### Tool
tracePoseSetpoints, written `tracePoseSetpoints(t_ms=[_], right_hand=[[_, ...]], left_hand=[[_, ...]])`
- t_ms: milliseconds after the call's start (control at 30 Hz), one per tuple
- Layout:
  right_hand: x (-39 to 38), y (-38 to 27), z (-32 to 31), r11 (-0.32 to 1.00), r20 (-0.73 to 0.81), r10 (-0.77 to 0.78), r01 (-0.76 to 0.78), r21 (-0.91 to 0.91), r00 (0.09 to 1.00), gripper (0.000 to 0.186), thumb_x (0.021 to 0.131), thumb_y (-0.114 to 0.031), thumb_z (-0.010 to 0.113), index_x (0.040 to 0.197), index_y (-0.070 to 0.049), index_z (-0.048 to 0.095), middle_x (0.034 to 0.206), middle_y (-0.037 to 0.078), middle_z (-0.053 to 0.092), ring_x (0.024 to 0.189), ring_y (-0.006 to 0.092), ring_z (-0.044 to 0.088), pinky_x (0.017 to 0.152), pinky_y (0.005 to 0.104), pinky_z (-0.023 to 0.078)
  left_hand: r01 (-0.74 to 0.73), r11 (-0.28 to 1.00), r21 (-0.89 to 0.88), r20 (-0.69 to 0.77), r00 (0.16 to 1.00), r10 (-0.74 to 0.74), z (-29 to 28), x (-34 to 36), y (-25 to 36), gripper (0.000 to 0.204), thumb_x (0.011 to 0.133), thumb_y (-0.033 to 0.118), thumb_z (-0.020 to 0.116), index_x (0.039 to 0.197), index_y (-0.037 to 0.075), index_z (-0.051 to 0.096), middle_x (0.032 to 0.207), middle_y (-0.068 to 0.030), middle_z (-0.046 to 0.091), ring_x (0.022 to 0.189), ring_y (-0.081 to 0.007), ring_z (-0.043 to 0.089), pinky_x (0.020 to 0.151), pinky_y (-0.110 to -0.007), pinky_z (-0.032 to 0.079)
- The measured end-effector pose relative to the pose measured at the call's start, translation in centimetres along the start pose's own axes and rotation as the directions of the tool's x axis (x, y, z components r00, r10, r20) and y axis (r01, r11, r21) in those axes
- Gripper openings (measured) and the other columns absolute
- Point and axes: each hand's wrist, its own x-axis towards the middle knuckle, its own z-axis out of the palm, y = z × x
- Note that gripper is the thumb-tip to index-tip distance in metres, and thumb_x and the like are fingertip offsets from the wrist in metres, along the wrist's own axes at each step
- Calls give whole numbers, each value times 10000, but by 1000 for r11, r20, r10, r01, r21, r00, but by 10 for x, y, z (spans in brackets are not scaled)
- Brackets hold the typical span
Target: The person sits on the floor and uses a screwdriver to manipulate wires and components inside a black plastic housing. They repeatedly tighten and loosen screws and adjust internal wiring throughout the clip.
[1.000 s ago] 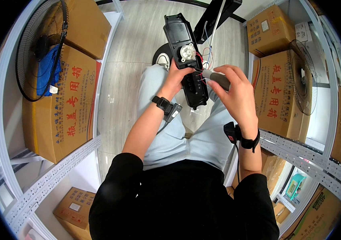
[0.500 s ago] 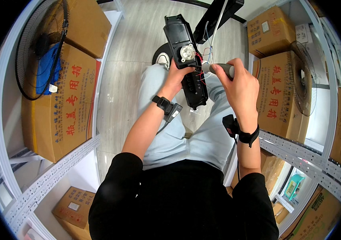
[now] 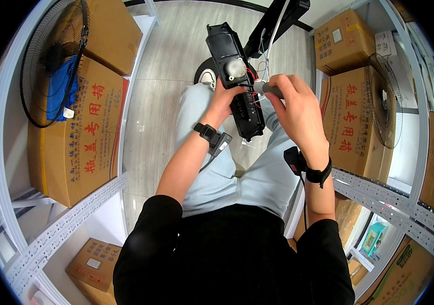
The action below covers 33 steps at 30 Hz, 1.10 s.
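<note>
My left hand is closed around the left edge of a long black plastic housing, held at a slant above my knees. On its upper face is a round whitish part, blurred now. Thin red, blue and white wires come out at its right side. In my right hand is a grey cylindrical handle, gripped by the fingers. Its pale end points left and lies against the wires and the housing's right edge. The exact contact there is too small to make out.
A black stand with a white cable is just beyond the housing. Shelves on both sides carry cardboard boxes. Wire fan guards, one at left and one at right, lean against the boxes. Grey floor lies below.
My right hand has shifted slightly left with the grey handle, covering more of it. The round part on the housing went from sharp to blurred. The housing has shifted slightly.
</note>
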Motion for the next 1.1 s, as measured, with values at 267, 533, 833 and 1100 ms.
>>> tracePoseSetpoints(t_ms=[267, 533, 833, 1100], right_hand=[[7, -10, -2, 864, 154, 479, -433, -258, 864, 283, 835, -174, 744, 1075, -104, 611, 923, 123, 631, 782, 344, 639, 670, 434, 522], [7, -7, -8, 983, 56, 186, -186, -7, 981, 274, 856, -208, 732, 1071, -97, 604, 930, 139, 625, 821, 346, 652, 668, 433, 527], [4, 1, -3, 997, -96, 2, 6, 77, 995, 307, 866, -221, 747, 1087, -73, 593, 931, 157, 623, 752, 376, 661, 600, 441, 528], [3, 6, -2, 984, 24, 176, -176, -10, 984, 292, 847, -179, 754, 1069, -71, 598, 1006, 150, 618, 819, 372, 662, 632, 428, 531]], left_hand=[[-15, 1000, 17, 32, 999, 14, 0, -1, 2, 589, 769, -122, 660, 1287, 80, 463, 1160, -63, 629, 1036, -205, 642, 876, -356, 565], [11, 1000, -23, 32, 999, -10, 2, -1, 6, 592, 775, -135, 653, 1292, 76, 456, 1170, -75, 632, 1038, -212, 653, 859, -372, 577], [7, 1000, -5, 47, 999, -7, 5, -2, 6, 653, 749, -161, 659, 1317, 76, 439, 1169, -78, 625, 1043, -213, 647, 868, -370, 572], [-44, 999, 7, 48, 998, 44, 1, 1, 0, 658, 748, -164, 653, 1317, 84, 437, 1165, -78, 623, 1052, -212, 639, 887, -367, 560]])
